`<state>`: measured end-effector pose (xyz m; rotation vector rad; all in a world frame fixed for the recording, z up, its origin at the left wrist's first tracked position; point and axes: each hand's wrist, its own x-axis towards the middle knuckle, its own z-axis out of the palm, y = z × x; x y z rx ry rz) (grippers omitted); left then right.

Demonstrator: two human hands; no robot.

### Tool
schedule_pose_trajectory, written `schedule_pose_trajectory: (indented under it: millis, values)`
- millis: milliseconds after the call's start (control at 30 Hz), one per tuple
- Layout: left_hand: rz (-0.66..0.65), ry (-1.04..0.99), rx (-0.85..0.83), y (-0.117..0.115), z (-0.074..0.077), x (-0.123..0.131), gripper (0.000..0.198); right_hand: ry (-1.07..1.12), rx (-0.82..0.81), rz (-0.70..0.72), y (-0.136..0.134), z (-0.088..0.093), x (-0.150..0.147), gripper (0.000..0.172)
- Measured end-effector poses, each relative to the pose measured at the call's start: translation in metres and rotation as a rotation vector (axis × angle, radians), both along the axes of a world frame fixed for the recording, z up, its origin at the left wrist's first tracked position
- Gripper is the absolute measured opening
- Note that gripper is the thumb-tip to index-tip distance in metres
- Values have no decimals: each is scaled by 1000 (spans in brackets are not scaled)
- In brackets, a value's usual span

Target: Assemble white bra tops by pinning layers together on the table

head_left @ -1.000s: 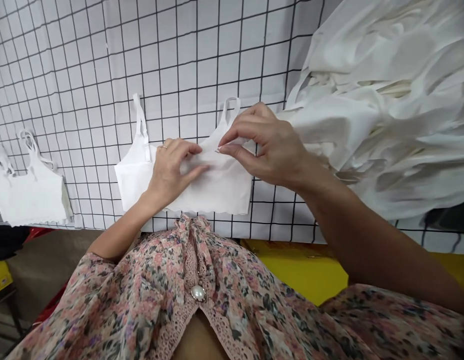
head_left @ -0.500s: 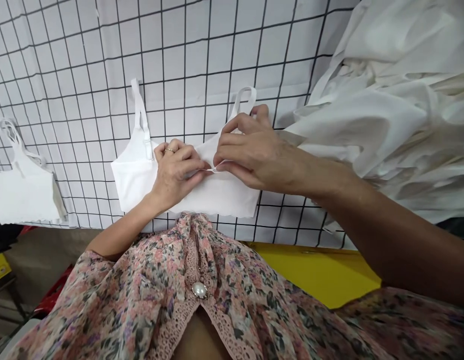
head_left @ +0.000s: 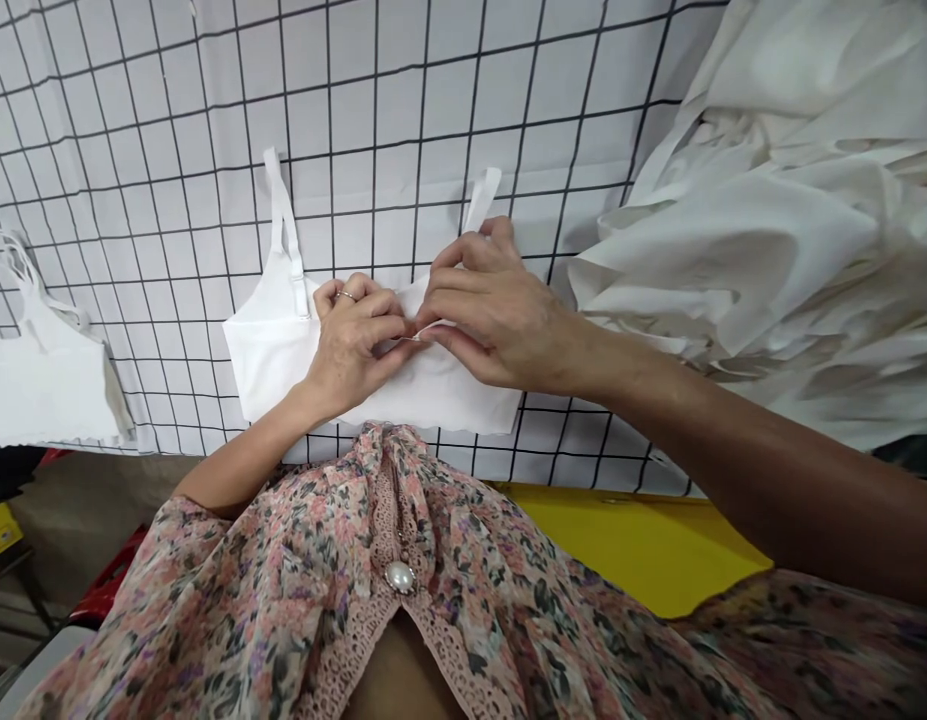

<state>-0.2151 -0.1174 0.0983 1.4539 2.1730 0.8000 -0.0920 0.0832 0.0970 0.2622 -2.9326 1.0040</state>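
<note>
A white cropped camisole top lies flat on a white sheet printed with a black square grid; it is smooth, stretchy-looking fabric with a softly scalloped hem and two narrow straps pointing away from the wearer; the strap on the left carries a small slider, and the strap on the right is partly behind the fingers. The top sits just beyond the person's chest, near the sheet's lower edge; the left hand, wearing a gold ring, and the right hand both rest on its upper middle; their fingers curl inward, fingertips almost meeting, pinching a thin white edge of fabric between them. A second white top lies to the left, well apart; a crumpled heap of white cloth sits to the right, close by the right hand; the person wears a floral blouse with lace trim and a pearl button; a yellow surface shows below the sheet.
</note>
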Motion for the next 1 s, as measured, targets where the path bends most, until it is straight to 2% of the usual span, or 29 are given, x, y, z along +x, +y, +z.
schedule_pose_trajectory:
  millis: [133,233,367,433,533,600,767,867,933,1000]
  values:
    - [33,-62,-20,2,6,0,22,-11,-6,-25,-2,3,0,33]
    - [35,-48,-37,3,5,1,25,14,-21,-7,5,5,-4,29]
    - [24,17,-51,4,-1,1,22,-19,-35,16,44,14,-30,36]
    - [35,65,-28,3,-5,0,18,-61,-38,-16,70,23,-51,41]
    - [43,119,27,0,-11,-1,17,-116,-43,-72,99,32,-81,39]
    - [45,144,60,-2,-16,-1,17,-129,-46,-95,109,28,-96,38]
    - [64,163,86,2,-24,-1,23,-109,-39,-136,122,-1,-112,29]
    - [42,184,154,-2,-13,-5,46,-60,47,-207,103,2,-97,24]
    - [29,237,246,-15,0,-7,54,4,145,-294,64,14,-72,32]
    - [18,292,284,-35,12,-6,51,64,228,-375,7,25,-41,52]
